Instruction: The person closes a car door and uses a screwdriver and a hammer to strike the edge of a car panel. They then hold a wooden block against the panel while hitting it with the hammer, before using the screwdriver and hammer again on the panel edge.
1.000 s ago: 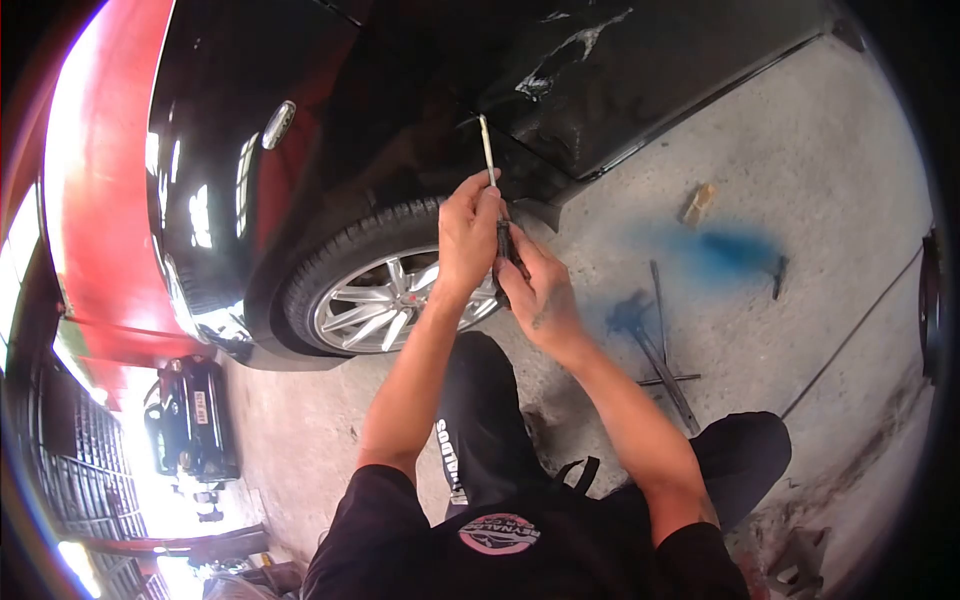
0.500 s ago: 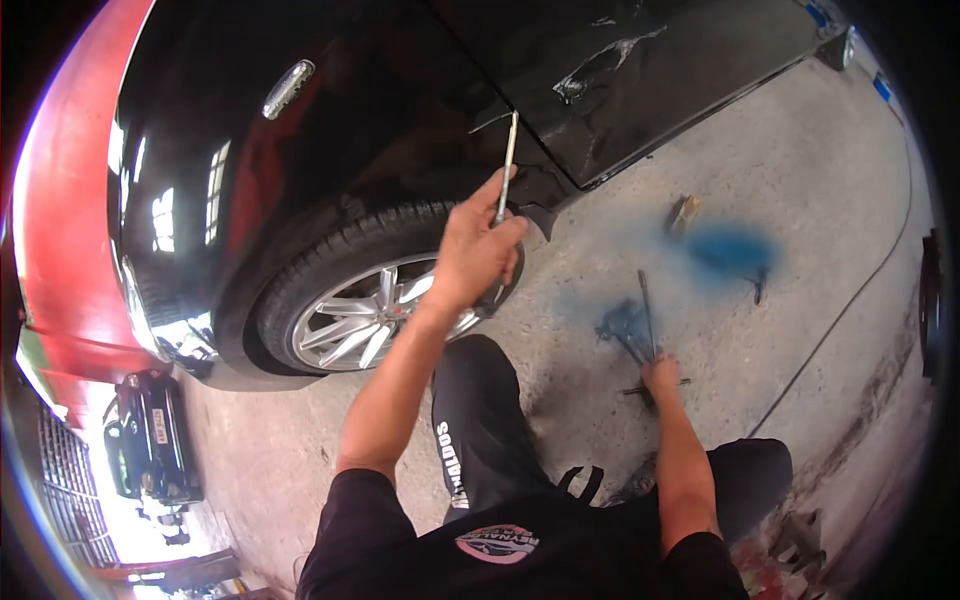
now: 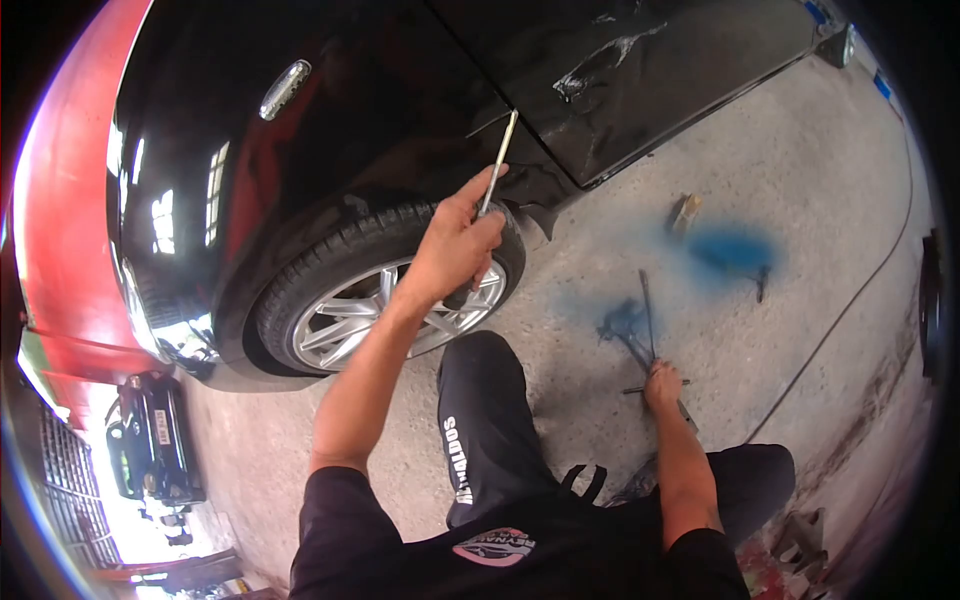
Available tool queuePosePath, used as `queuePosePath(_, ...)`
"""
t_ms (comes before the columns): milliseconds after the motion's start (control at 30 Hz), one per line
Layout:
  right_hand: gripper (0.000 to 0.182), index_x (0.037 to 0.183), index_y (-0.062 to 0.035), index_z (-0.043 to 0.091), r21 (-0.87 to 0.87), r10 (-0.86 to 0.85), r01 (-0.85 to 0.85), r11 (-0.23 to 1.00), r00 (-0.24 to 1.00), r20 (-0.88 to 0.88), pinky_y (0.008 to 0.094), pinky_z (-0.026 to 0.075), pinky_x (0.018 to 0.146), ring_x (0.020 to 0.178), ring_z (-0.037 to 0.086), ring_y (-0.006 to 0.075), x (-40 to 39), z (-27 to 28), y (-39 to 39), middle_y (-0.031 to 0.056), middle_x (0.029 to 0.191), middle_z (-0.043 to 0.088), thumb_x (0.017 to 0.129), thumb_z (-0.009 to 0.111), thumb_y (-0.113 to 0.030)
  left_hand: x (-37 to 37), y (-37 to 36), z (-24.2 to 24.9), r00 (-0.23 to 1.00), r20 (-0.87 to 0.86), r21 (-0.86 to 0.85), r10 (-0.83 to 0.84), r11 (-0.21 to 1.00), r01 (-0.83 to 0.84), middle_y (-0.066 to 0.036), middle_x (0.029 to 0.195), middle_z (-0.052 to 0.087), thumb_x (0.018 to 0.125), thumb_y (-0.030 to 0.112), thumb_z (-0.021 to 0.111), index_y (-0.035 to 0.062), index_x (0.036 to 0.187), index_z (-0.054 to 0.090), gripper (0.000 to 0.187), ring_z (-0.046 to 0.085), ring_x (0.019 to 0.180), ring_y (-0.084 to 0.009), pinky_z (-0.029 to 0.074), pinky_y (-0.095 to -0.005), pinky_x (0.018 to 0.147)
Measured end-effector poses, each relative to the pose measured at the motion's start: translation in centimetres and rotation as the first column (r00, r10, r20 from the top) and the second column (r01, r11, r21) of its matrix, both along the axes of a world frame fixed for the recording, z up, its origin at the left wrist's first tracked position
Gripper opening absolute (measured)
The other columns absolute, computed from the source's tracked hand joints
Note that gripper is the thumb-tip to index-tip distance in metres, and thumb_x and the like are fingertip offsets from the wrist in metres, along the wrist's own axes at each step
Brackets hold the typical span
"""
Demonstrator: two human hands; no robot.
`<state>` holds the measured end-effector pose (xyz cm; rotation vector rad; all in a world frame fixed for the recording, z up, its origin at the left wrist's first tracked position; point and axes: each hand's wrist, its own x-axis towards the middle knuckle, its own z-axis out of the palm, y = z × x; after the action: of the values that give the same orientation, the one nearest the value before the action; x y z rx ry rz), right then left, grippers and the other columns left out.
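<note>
My left hand (image 3: 455, 240) is closed around a slim metal rod (image 3: 499, 165). Its upper tip meets the seam between the black car's front fender (image 3: 380, 100) and door (image 3: 700, 90), at least as seen from here. A thin light scratch-like line runs on the fender beside that tip. Low over the floor, my right hand (image 3: 662, 386) has its fingers closed around a long dark metal rod (image 3: 647, 310). A crossbar lies by that hand, and more dark metal tools (image 3: 622, 330) rest on the concrete next to it.
The front wheel (image 3: 390, 310) is just beyond my left forearm. A small wooden block (image 3: 686, 214), blue paint stains (image 3: 730, 252) and another dark tool (image 3: 762, 284) are on the floor. A cable (image 3: 830, 335) runs along the right. The door has a pale scrape (image 3: 600, 65).
My left hand has shifted left and slightly down, so the metal rod leans more while its tip stays near the seam. My right hand has barely moved.
</note>
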<state>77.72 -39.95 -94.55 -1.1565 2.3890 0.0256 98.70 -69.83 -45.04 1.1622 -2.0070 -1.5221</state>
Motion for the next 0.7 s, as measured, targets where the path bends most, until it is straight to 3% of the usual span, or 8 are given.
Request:
queuePosePath(67, 0.033, 0.123, -0.0059, 0.066, 0.029, 0.039, -0.039, 0.999, 0.999, -0.01, 0.0476, 0.056, 0.095, 0.112, 0.067, 0.0401, -0.1, 2.4, -0.3, 0.0195, 0.12, 0.07, 0.094, 0.064, -0.022, 0.4, -0.3, 0.6, 0.999, 0.042, -0.018, -0.032, 0.999, 0.033, 0.001, 0.063, 0.048, 0.1, 0.006, 0.055, 0.0044, 0.161, 0.037, 0.064, 0.047, 0.042, -0.008, 0.04, -0.0278, 0.037)
queuePosePath(133, 0.033, 0.121, -0.0013, 0.065, -0.015, -0.067, 0.069, 0.997, 0.99, 0.127, 0.0455, 0.058, 0.092, 0.106, 0.072, 0.0384, 0.0, 7.7, -0.8, 0.0218, 0.113, 0.073, 0.096, 0.065, -0.022, 0.1, -0.1, 0.5, 0.997, 0.081, -0.119, -0.011, 0.993, 0.02, 0.001, 0.064, 0.049, 0.1, 0.007, 0.057, 0.0023, 0.156, 0.043, 0.058, 0.048, 0.043, -0.0076, 0.04, -0.028, 0.038)
queuePosePath(233, 0.037, 0.117, -0.0005, 0.068, 0.005, -0.153, 0.155, 0.988, 0.968, 0.199, 0.0463, 0.057, 0.093, 0.107, 0.072, 0.0397, -0.2, 9.9, -1.3, 0.0234, 0.109, 0.074, 0.09, 0.072, -0.026, -0.5, 0.8, 1.0, 0.986, 0.167, -0.219, 0.023, 0.976, 0.014, 0.0, 0.065, 0.051, 0.098, 0.008, 0.062, 0.0008, 0.147, 0.049, 0.051, 0.048, 0.043, -0.0073, 0.04, -0.0282, 0.039)
queuePosePath(267, 0.038, 0.117, 0.0005, 0.068, -0.1, -0.135, 0.158, 0.982, 0.97, 0.201, 0.0468, 0.057, 0.093, 0.107, 0.071, 0.0414, 0.1, 9.5, -0.9, 0.0242, 0.109, 0.074, 0.089, 0.073, -0.025, -0.1, 0.1, 0.2, 0.984, 0.177, -0.307, 0.002, 0.95, 0.053, 0.0, 0.066, 0.053, 0.096, 0.007, 0.066, 0.0006, 0.14, 0.053, 0.047, 0.049, 0.045, -0.0068, 0.04, -0.0284, 0.039)
queuePosePath(367, 0.043, 0.123, 0.0033, 0.066, -0.277, -0.109, 0.185, 0.943, 0.957, 0.267, 0.0487, 0.056, 0.094, 0.107, 0.07, 0.044, 1.2, 6.3, 1.2, 0.0271, 0.111, 0.072, 0.09, 0.073, -0.024, -0.5, 0.7, 1.7, 0.965, 0.26, -0.266, 0.044, 0.964, 0.028, 0.003, 0.064, 0.052, 0.095, 0.007, 0.066, 0.0026, 0.14, 0.055, 0.046, 0.048, 0.046, -0.0051, 0.037, -0.0255, 0.04)
queuePosePath(467, 0.045, 0.126, 0.0014, 0.066, -0.13, -0.184, 0.236, 0.963, 0.929, 0.322, 0.0511, 0.055, 0.093, 0.108, 0.069, 0.0435, 3.3, 5.9, -0.2, 0.0255, 0.114, 0.072, 0.091, 0.072, -0.028, -0.4, 0.4, 1.4, 0.981, 0.193, -0.161, -0.012, 0.986, 0.044, 0.003, 0.064, 0.049, 0.099, 0.006, 0.062, 0.0007, 0.146, 0.05, 0.049, 0.045, 0.042, -0.0056, 0.036, -0.0248, 0.037)
queuePosePath(633, 0.046, 0.123, 0.0031, 0.069, -0.189, -0.063, 0.129, 0.973, 0.945, 0.32, 0.0517, 0.056, 0.094, 0.107, 0.07, 0.0431, 2.3, 5.7, -1.9, 0.0243, 0.117, 0.073, 0.092, 0.069, -0.03, -0.5, -0.7, 1.1, 0.965, 0.264, -0.163, -0.004, 0.986, 0.048, 0.003, 0.068, 0.049, 0.1, 0.007, 0.063, 0.0043, 0.153, 0.046, 0.057, 0.047, 0.045, -0.0055, 0.038, -0.0248, 0.039)
queuePosePath(700, 0.051, 0.136, 0.0001, 0.064, -0.094, -0.272, 0.352, 0.931, 0.845, 0.46, 0.0481, 0.053, 0.102, 0.121, 0.065, 0.0411, -1.8, 5.3, -5.8, 0.0248, 0.137, 0.064, 0.097, 0.067, -0.032, -1.4, -0.6, 0.9, 0.955, 0.297, -0.175, 0.026, 0.984, 0.028, 0.003, 0.068, 0.049, 0.099, 0.007, 0.063, 0.0065, 0.155, 0.046, 0.058, 0.047, 0.046, -0.0055, 0.038, -0.0249, 0.04)
